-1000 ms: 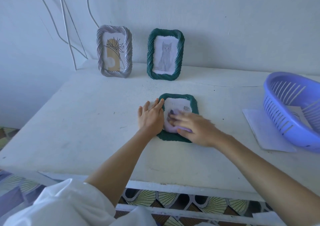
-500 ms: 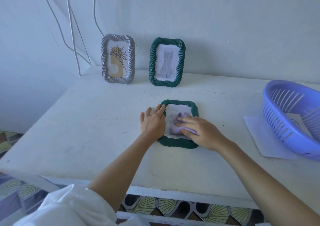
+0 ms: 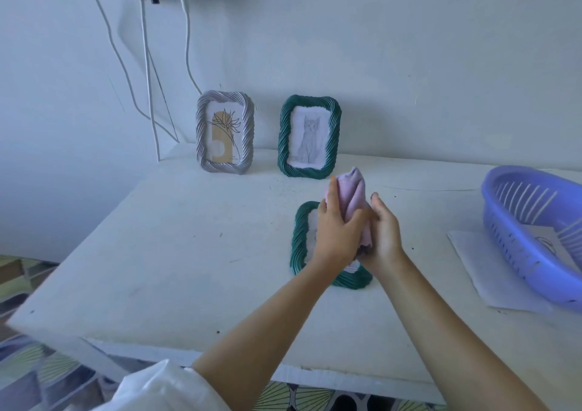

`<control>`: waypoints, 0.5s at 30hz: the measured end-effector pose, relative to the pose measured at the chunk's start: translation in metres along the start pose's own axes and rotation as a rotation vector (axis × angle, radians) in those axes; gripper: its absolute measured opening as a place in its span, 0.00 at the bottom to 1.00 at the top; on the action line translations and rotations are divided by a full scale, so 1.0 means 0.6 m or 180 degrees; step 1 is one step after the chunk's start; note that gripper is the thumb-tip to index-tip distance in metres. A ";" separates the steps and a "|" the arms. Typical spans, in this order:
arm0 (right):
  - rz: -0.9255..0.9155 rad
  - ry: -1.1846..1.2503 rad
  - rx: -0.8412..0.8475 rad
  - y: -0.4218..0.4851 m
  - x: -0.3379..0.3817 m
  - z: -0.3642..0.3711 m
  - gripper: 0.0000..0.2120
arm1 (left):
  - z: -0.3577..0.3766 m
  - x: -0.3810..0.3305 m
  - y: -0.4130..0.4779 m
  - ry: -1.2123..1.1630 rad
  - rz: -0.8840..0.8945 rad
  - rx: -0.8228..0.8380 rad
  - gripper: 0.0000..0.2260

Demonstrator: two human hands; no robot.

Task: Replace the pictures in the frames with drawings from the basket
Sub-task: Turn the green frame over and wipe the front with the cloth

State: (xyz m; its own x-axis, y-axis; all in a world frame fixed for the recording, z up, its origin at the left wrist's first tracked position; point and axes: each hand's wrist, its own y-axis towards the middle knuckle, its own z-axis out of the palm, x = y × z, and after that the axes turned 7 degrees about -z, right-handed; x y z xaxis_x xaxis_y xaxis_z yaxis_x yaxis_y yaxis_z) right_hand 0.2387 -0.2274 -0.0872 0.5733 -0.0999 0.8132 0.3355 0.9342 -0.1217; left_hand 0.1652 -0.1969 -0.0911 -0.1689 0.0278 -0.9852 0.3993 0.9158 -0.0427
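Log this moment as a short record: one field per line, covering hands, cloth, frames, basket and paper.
left hand: closed on the pink cloth, raised above the table
right hand: holds the same cloth from the other side
flat green frame: lies face up under the hands, partly hidden
upright green frame: stands by the wall, cat drawing inside
grey frame: stands left of it, plant picture inside
purple basket: right side of the table, a drawing inside
paper sheet: under the basket's near side

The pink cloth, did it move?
Yes. The cloth went up off the flat frame; both hands hold it above the frame now.
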 end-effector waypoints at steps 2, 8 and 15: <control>-0.0174 -0.0428 0.0037 0.005 -0.010 -0.002 0.25 | -0.015 0.006 0.002 0.0062 0.0021 -0.0153 0.27; -0.0712 -0.4728 -0.0558 0.015 -0.036 -0.069 0.20 | -0.140 0.026 0.014 0.1992 0.0020 -0.1064 0.23; -0.0713 -0.5162 -0.0507 0.010 -0.060 -0.083 0.22 | -0.265 0.094 0.035 0.3131 -0.1205 -0.1329 0.23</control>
State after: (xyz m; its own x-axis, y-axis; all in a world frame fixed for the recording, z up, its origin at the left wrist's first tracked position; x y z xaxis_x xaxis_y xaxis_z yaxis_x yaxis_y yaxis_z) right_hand 0.2571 -0.2354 -0.1458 -0.7934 0.3169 0.5197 0.4264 0.8987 0.1029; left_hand 0.0207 -0.1124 -0.1212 -0.9236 -0.1453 -0.3547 -0.1287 0.9892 -0.0701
